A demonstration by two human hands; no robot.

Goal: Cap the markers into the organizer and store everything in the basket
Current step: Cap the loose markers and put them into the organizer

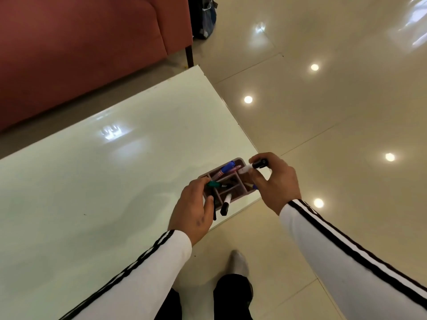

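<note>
From the organizer (227,181), the table (115,181) lay open from nine to eleven o'clock, with a sofa (80,54) beyond it. The left hand (194,211), gripping a green marker (213,184), blocked seven o'clock. The right hand (275,181), pinching a white marker (250,167), blocked three.

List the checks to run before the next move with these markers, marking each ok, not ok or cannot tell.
1. Right hand grips the held marker: ok.
2. Its black cap fully seated: cannot tell.
3. Left hand holds the organizer: ok.
4. Leaning marker fully inside its compartment: not ok, it tips over the rim.
5. Basket in view: not ok.
</note>
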